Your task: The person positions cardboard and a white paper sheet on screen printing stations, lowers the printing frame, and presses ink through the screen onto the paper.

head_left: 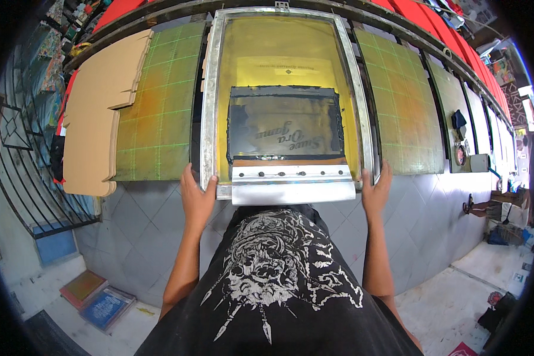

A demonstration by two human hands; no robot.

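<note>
A silkscreen frame (210, 107) with metal sides and yellow mesh (279, 38) lies in front of me. Dark tape borders a grey stencil area (267, 127) with lettering in the mesh's nearer half. Across the frame's near end rests a squeegee (293, 193) with a pale metal holder and a row of bolts. My left hand (197, 199) grips the frame's near left corner, thumb on the inner side. At the near right corner my right hand (377, 193) holds the frame likewise. Neither hand touches the squeegee.
Green gridded boards (160, 101) flank the frame, with another board (400, 104) at right. Stacked tan cardboard sheets (95, 118) overlap the left board. Red cloth (427, 18) lines the far side. Framed screens (107, 305) lie on the floor. Another person (507, 213) is far right.
</note>
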